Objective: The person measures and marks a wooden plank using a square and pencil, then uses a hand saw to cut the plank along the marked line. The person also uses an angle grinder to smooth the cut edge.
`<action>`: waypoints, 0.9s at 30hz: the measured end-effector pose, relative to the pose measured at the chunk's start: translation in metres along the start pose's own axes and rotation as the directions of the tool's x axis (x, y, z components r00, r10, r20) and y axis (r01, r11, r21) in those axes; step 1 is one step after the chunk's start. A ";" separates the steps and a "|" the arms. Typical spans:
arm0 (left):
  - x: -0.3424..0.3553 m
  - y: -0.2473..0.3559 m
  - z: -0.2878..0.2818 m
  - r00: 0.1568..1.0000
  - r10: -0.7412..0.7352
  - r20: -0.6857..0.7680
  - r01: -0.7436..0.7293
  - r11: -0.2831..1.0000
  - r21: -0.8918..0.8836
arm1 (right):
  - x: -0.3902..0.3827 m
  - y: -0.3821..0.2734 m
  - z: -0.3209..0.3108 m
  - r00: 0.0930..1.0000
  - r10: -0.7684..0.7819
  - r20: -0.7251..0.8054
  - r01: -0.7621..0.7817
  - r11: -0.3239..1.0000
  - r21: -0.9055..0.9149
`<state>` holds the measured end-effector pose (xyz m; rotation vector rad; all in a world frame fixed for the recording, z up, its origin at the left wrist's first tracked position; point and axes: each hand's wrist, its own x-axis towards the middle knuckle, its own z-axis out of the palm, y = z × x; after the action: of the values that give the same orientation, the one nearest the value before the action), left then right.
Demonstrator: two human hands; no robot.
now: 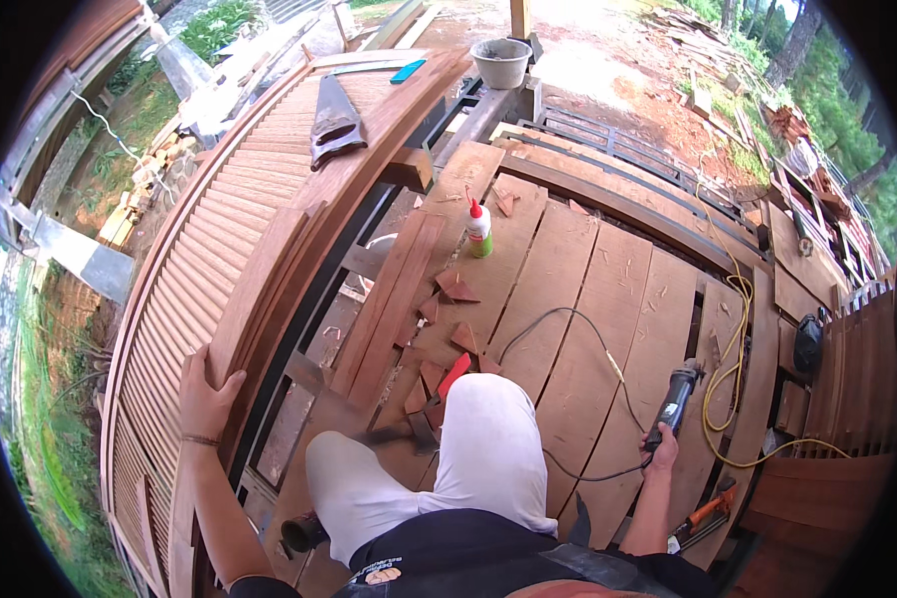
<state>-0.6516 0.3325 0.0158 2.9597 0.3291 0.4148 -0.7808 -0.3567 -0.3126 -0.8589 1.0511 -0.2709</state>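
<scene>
My left hand (207,399) is closed around the near end of a reddish-brown wooden board (261,284). That board lies along the edge of a large louvered wooden panel (214,214). Off to the right, my right hand (660,448) grips a dark corded power tool with a grey head, which looks like an angle grinder (676,399). It is held just above or on the plank floor (608,289); which of the two I cannot tell. A handsaw (335,118) rests on the far part of the panel.
A glue bottle (479,234) with a red cap stands on the planks, near triangular wood offcuts (456,286). A red piece (454,375) lies beside my knee. A yellow cord (744,329) loops at right, near an orange-handled tool (710,512). Farther off sits a grey bucket (501,70).
</scene>
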 end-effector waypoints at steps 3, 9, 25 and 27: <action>-0.003 0.011 0.005 1.000 -0.023 -0.004 0.022 0.999 -0.045 | -0.056 -0.002 0.047 0.983 -0.015 0.184 0.047 0.984 -0.172; -0.022 0.113 -0.010 0.980 -0.042 -0.194 -0.087 0.786 -0.612 | -0.178 -0.074 0.144 0.876 -0.057 0.479 0.326 0.801 -0.502; -0.139 0.272 -0.147 0.305 0.156 0.939 0.952 -0.048 -0.302 | -0.452 -0.189 0.205 0.623 0.442 0.646 0.425 0.502 -0.753; -0.139 0.269 -0.164 0.252 0.231 0.940 0.964 0.021 -0.264 | -0.422 -0.199 0.203 0.571 0.586 0.575 0.113 0.637 -0.762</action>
<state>-0.7754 0.0565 0.1800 1.0872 0.6388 -0.8269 -0.7819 -0.1446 0.1499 -1.3514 0.3480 0.8591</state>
